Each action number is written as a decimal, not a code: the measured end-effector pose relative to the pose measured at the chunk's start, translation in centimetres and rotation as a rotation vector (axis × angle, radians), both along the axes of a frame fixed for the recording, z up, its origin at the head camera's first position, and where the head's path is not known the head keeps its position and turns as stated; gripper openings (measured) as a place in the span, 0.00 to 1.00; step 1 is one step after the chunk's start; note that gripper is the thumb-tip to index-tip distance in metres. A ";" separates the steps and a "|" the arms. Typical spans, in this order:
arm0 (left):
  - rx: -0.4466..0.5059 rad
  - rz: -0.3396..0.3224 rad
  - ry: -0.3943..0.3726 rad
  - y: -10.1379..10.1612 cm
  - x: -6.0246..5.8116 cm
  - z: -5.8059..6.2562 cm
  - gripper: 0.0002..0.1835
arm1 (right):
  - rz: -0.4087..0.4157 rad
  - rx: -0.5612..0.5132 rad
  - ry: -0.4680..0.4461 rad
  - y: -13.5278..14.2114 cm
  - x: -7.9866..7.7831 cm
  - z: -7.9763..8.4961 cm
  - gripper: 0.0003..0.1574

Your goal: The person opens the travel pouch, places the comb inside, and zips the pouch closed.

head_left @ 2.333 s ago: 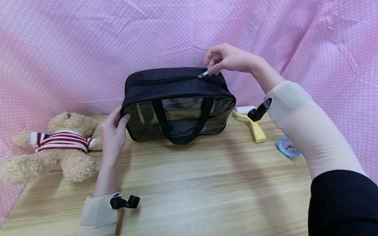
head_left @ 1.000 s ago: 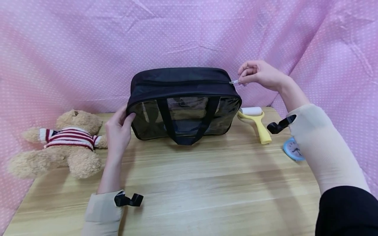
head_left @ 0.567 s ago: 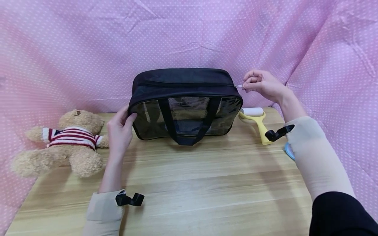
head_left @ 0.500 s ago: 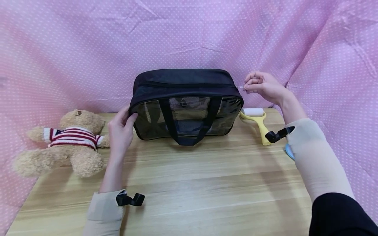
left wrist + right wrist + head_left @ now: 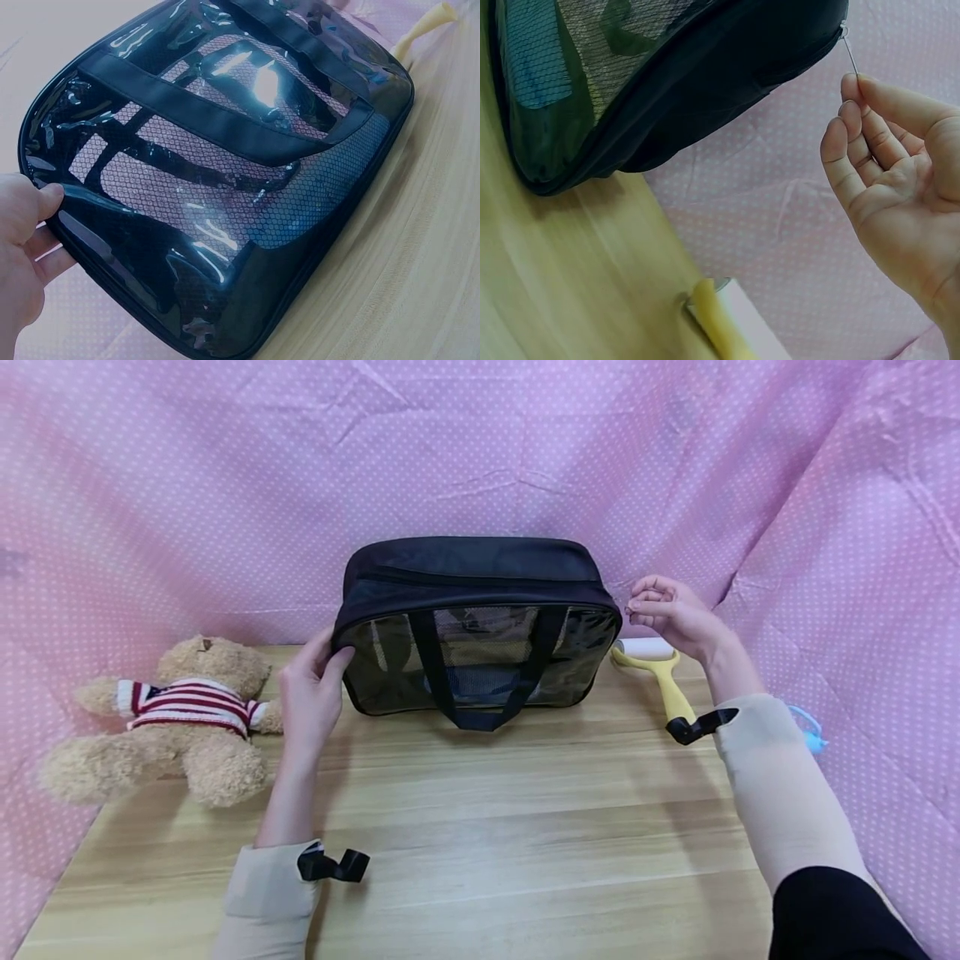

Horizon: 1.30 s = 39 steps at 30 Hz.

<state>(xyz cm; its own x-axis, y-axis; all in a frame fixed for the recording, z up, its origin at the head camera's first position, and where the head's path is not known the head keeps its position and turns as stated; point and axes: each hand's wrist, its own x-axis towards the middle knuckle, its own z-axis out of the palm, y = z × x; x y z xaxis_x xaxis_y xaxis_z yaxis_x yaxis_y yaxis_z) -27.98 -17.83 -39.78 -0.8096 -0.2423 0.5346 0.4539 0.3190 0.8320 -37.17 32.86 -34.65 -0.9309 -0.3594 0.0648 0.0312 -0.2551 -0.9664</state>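
Note:
A black toiletry bag (image 5: 472,556) with see-through front panels stands upright on the table, its strap handle (image 5: 476,720) hanging down in front. Thumb and fingers of my left hand (image 5: 311,693) hold the bag's left edge; the left wrist view shows the thumb on the clear panel and the fingers behind. At the bag's right end, my right hand (image 5: 678,618) pinches a metal zipper pull (image 5: 850,54) between thumb and index finger. The zipper (image 5: 480,580) runs across the top, its slider at the right end. Mesh and something blue (image 5: 538,56) show through the panel.
Left of the bag lies a teddy bear (image 5: 191,706) in a striped sweater. A yellow-handled lint roller (image 5: 667,681) lies to the right, below my right hand. Part of a light blue clock (image 5: 812,735) shows past the right sleeve. Pink dotted cloth (image 5: 480,443) hangs behind the table.
My right hand has drawn the zipper pull rightward along the bag's top, then down over its right end. The left hand keeps its hold on the left edge.

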 end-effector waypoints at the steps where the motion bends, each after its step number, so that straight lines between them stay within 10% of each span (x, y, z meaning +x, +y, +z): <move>1: 0.002 -0.003 0.002 0.0 0.0 0.0 0.17 | 0.003 -0.018 -0.004 0.1 0.0 -0.3 0.14; 20: -0.019 -0.007 -0.005 0.4 -0.3 -0.3 0.17 | 0.081 -0.201 -0.086 0.0 0.0 -8.8 0.29; 39: 0.009 -0.025 0.006 0.5 -0.8 -1.1 0.17 | 0.110 -0.261 -0.110 -1.1 -0.6 -10.5 0.26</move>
<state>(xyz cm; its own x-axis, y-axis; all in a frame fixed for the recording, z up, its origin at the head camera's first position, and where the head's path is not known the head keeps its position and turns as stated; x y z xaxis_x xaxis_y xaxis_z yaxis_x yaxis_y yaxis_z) -28.75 -17.36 -40.88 -0.8120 -0.2269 0.5378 0.4668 0.3006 0.8317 -37.74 31.80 -45.11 -0.8939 -0.4429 0.0691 0.1735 -0.4839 -0.8578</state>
